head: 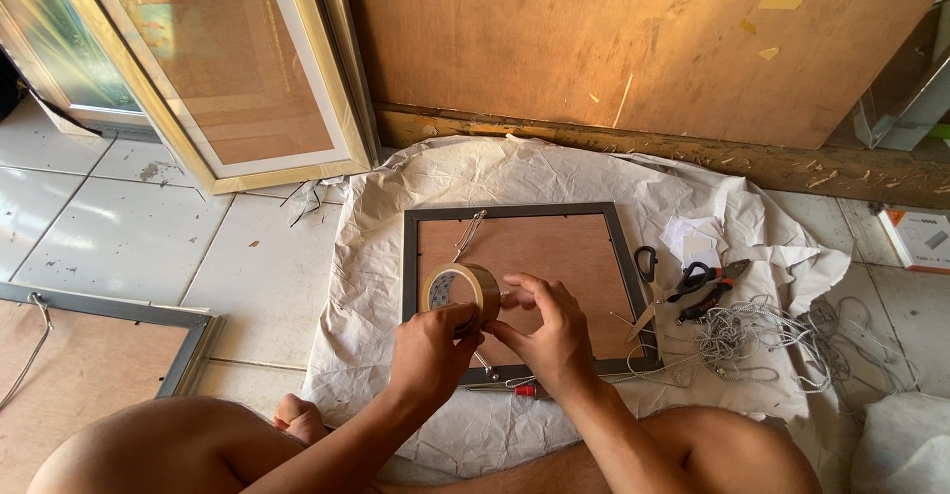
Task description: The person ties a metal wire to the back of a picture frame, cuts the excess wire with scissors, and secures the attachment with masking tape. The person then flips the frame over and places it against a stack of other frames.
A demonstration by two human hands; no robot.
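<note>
White floor tiles (129, 242) spread beneath us, and a big plywood board (614, 44) leans along the far side, with a gold-edged frame (223, 68) propped at the far left. We sit on the floor with our knees at the near edge. On the tiles lies a crumpled sheet of pale paper (376, 256), and at its middle rests a grey picture frame (618, 256), back side up, its brown backing board (554, 256) showing. Another grey frame (193, 341) lies off the paper at the near left.

Toward the right edge of the paper we see a tangle of thin cord (772, 331), then scissors (648, 281) and red-handled pliers (708, 281) just beside the frame's right rail. A small red-handled tool (524, 390) lies along the frame's near rail.

Our left hand (430, 350) is closed around a roll of brown tape (460, 291), held upright on edge over the near left part of the backing board. Our right hand (549, 331) is just to the right of the roll, thumb and forefinger pinched together at its outer face, where the tape's loose end would be; we cannot tell whether they have caught it. The right hand is the nearer one to that spot, and the roll's open core faces the left edge of the paper.
</note>
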